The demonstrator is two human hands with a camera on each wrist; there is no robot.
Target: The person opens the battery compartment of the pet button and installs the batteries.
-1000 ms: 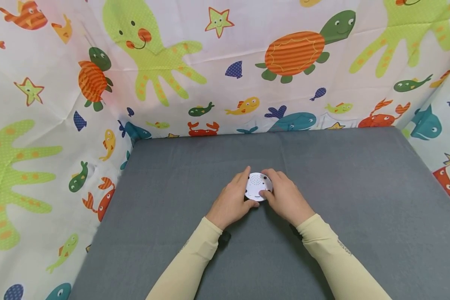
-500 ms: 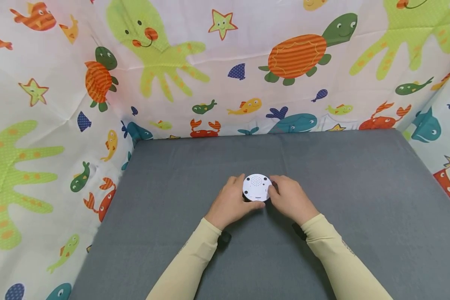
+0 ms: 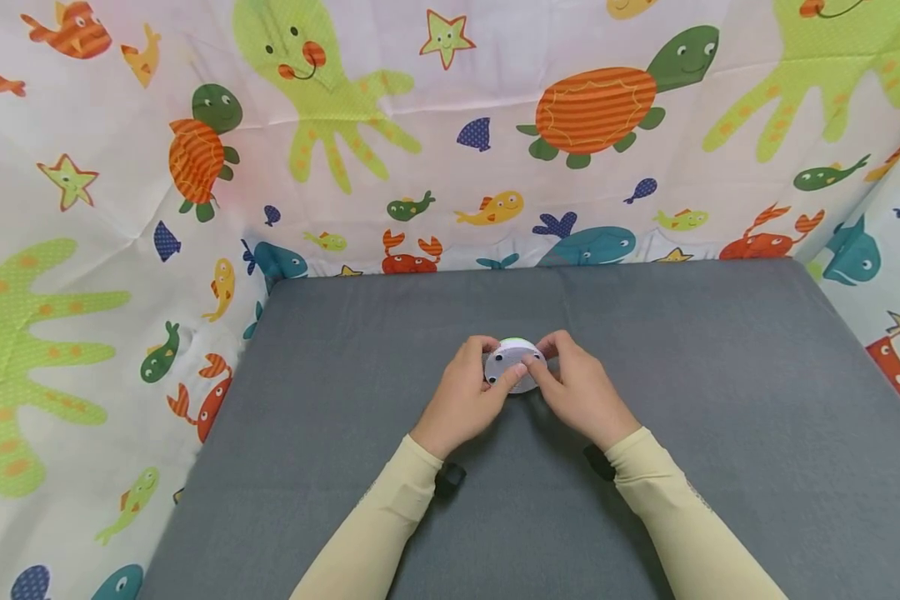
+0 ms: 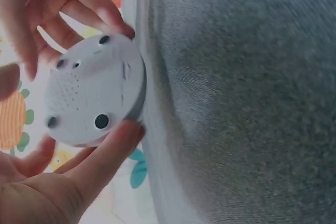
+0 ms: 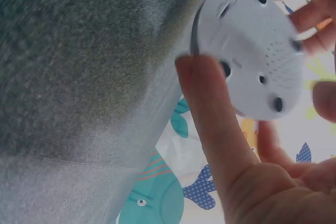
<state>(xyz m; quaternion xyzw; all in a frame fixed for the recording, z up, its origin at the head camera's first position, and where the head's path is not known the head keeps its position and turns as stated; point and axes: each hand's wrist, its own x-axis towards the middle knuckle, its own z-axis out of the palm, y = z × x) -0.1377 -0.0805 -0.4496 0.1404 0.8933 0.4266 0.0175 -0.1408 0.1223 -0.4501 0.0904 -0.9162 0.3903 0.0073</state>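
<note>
A round white device (image 3: 506, 359) is held up between both hands near the middle of the head view. Its flat underside faces the person, with small round holes in a cluster and dark round feet. The left hand (image 3: 463, 398) grips it from the left, thumb across the underside and fingers behind the far rim. From the right, the right hand (image 3: 587, 393) holds it with thumb on the underside and fingers at the far edge. In the left wrist view the device (image 4: 86, 95) is tilted, with a slot near one edge. Its other face is hidden.
A grey cloth (image 3: 330, 375) covers the table. Behind and at both sides hangs a white curtain (image 3: 495, 92) printed with sea animals. Dark wrist cameras (image 3: 450, 479) sit under the sleeves.
The device has tipped so its far edge rises and a green strip shows there. The left thumb has moved from the near rim up onto the underside. Fingers now curl behind the far rim.
</note>
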